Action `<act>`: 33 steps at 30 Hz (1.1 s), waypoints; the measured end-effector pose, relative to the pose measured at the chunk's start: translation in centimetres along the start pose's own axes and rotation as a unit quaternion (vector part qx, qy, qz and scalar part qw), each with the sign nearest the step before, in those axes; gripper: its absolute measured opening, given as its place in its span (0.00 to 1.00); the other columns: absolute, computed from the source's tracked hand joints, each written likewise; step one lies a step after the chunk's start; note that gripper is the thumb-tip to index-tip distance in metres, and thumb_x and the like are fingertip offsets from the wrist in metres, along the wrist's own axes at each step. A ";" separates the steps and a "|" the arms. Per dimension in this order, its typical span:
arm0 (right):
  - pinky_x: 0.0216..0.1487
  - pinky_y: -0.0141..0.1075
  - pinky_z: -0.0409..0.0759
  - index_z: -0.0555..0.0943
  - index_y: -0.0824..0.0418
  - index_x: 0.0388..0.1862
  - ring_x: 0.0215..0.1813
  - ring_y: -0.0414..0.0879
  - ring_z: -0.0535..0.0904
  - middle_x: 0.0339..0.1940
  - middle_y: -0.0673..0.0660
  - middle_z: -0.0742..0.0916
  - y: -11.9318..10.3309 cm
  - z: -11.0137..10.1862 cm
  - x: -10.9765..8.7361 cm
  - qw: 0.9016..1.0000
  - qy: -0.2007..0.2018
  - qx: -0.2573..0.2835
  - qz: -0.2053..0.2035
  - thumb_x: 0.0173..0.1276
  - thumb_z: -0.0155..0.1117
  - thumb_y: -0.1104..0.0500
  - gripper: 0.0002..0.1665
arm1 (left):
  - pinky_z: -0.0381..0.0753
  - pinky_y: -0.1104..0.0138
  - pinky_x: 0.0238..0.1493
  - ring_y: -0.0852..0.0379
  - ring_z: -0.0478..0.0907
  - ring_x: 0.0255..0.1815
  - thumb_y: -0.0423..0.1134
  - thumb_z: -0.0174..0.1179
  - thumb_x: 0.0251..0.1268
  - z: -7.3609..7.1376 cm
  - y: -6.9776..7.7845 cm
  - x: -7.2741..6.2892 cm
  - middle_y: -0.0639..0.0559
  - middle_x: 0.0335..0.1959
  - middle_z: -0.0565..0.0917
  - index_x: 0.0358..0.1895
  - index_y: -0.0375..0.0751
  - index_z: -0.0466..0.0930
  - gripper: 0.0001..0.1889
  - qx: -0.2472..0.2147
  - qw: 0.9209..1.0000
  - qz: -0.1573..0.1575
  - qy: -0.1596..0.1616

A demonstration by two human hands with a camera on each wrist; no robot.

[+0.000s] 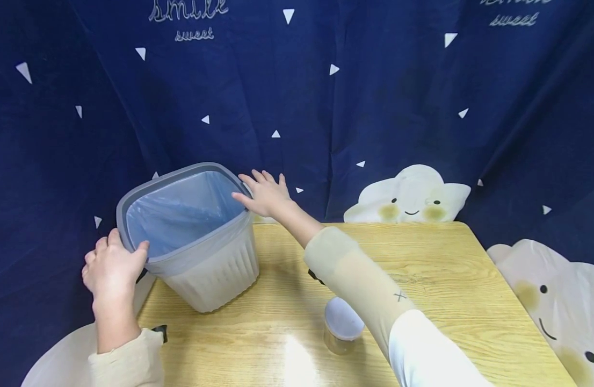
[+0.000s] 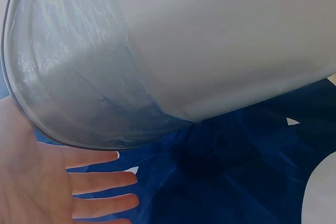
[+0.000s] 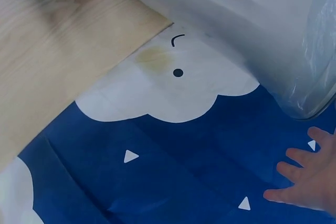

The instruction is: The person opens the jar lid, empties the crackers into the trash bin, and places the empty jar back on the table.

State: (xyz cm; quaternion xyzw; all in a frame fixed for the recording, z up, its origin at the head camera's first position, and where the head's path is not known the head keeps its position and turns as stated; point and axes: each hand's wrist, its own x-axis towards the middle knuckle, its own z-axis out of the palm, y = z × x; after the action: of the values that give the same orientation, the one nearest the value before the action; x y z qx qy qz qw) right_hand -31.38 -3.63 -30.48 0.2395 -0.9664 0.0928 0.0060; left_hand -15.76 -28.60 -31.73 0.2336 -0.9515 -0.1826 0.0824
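A white ribbed trash can with a grey rim stands on the left of the table, and a translucent bluish trash bag lines it, folded over the outside. My left hand is at the rim's near left corner, thumb by the edge; in the left wrist view its fingers are straight and spread beside the can. At the right side of the rim is my right hand, fingers extended, touching or very near the edge. The right wrist view shows that hand's spread fingers just off the lined rim.
A clear round container with a whitish top stands near the table's front, beside my right forearm. The wooden table ends at a dark blue curtain with white triangles and smiling clouds, which hangs behind and at both sides.
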 end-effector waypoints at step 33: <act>0.69 0.56 0.41 0.46 0.41 0.73 0.73 0.51 0.46 0.74 0.52 0.54 -0.7 1.0 1.6 0.998 -0.054 -0.011 0.039 0.67 0.42 0.38 0.38 | 0.51 0.34 0.56 0.23 0.40 0.64 0.47 0.36 0.66 0.0 -0.7 0.8 0.22 0.66 0.40 0.68 0.25 0.27 0.39 -0.035 0.993 -0.016 -0.109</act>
State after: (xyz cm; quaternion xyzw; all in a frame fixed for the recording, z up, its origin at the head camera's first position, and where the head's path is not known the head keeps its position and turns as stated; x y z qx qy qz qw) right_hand -32.43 -5.19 -31.27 0.2063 -0.9749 0.0695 -0.0477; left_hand -16.16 -29.51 -31.91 0.2246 -0.9438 -0.2417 -0.0163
